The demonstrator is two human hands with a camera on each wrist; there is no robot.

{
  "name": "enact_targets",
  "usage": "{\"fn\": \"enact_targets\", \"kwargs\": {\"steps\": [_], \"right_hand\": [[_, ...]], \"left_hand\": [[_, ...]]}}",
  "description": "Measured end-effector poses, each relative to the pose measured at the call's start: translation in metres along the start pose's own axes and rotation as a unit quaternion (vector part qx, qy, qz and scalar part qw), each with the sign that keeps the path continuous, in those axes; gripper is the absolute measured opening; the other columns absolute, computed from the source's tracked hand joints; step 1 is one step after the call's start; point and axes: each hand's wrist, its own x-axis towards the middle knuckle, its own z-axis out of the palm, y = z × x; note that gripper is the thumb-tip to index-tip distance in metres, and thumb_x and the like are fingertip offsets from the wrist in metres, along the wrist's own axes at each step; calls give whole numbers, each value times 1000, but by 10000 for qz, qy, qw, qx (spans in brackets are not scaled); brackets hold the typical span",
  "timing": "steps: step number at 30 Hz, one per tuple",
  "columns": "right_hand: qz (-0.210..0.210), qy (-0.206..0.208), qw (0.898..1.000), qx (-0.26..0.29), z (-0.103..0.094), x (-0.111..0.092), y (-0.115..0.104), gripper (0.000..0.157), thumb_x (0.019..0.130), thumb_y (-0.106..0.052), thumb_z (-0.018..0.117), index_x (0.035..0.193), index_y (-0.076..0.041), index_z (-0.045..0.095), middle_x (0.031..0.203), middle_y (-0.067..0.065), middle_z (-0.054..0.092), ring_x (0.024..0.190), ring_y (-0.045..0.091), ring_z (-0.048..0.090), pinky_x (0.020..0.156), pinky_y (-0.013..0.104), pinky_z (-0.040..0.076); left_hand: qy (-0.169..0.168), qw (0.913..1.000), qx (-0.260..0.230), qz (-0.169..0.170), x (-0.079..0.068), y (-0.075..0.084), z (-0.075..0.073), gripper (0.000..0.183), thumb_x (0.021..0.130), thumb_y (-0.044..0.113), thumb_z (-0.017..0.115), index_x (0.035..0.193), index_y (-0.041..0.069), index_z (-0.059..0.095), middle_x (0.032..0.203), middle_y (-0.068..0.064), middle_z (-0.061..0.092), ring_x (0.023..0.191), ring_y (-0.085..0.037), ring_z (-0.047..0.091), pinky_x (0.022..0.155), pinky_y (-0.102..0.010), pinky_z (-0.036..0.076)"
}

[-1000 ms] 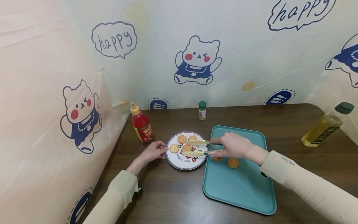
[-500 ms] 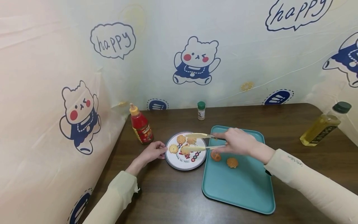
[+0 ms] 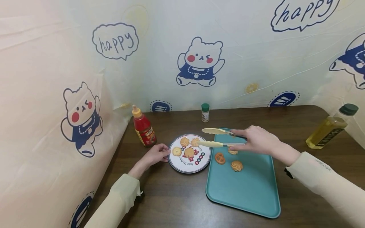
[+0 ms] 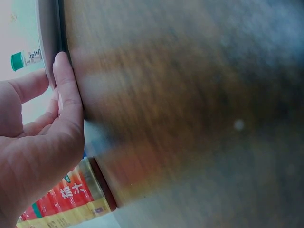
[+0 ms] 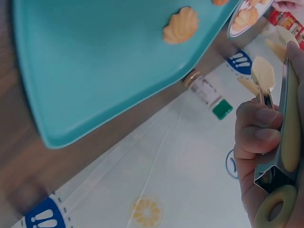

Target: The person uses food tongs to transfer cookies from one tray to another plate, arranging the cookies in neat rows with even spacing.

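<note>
Pale sheeting (image 3: 159, 72), printed with blue-dressed bears and "happy" speech bubbles, rises behind and to the left of a dark brown wood-grain table (image 3: 168, 202). Nearest on it lies a teal rectangular tray (image 3: 242, 193) with rounded corners and a raised rim. Towards its middle sits a ridged golden swirl cookie (image 3: 236, 165); nearer the left edge lies a brown pretzel-shaped cookie (image 3: 220, 158).

Just beside the tray's left edge is a round white plate (image 3: 182, 166) with dark rim lines and red and blue print. A bare left hand (image 3: 155, 155) pinches its left rim, thumb on top and fingers beneath. On the plate, a pale-centred round cookie (image 3: 176, 151) lies towards the left edge, with a swirled round cookie (image 3: 184, 142) and a flower-shaped cookie (image 3: 195, 142) towards the far edge. Whether the round brown shape (image 3: 188, 152) amid the print is another cookie, I cannot tell.

A bare right hand (image 3: 261, 142), its fingers curled round metal tongs with pale yellow tips (image 3: 211, 144), is over the tray's far part. The tips stand apart, the nearer one overlapping the plate's right rim in the head view.

Farther back, a red squeeze bottle with a yellow cap (image 3: 144, 129) stands by the table's left edge, a clear bottle of yellow oil (image 3: 328, 131) towards the far right corner, and a small green-lidded shaker (image 3: 205, 113) near the far edge.
</note>
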Motion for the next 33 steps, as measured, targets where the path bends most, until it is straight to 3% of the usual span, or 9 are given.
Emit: {"fn": "enact_targets", "kwargs": {"steps": [9, 17, 33], "right_hand": [[277, 20, 9995, -122, -2, -26, 19, 77, 84, -64, 69, 136, -7, 61, 47, -10, 33, 41, 3, 33, 42, 23, 25], [411, 14, 9991, -80, 1, -55, 38, 77, 84, -64, 68, 135, -6, 62, 47, -17, 22, 39, 1, 21, 40, 21, 23], [664, -87, 9977, 67, 14, -89, 59, 76, 86, -62, 67, 134, -4, 62, 46, -18, 28, 40, -1, 25, 41, 21, 25]], "left_hand": [[-17, 10000, 41, 16, -2, 1, -1, 24, 101, 14, 61, 118, -2, 58, 103, -15, 58, 85, -21, 65, 77, -33, 60], [7, 10000, 20, 10, -4, 3, 0, 23, 100, 14, 61, 117, -2, 58, 103, -15, 59, 85, -22, 65, 78, -34, 60], [50, 9999, 124, -3, -4, 3, 0, 22, 100, 14, 62, 116, -1, 59, 102, -15, 60, 86, -23, 64, 78, -33, 60]]}}
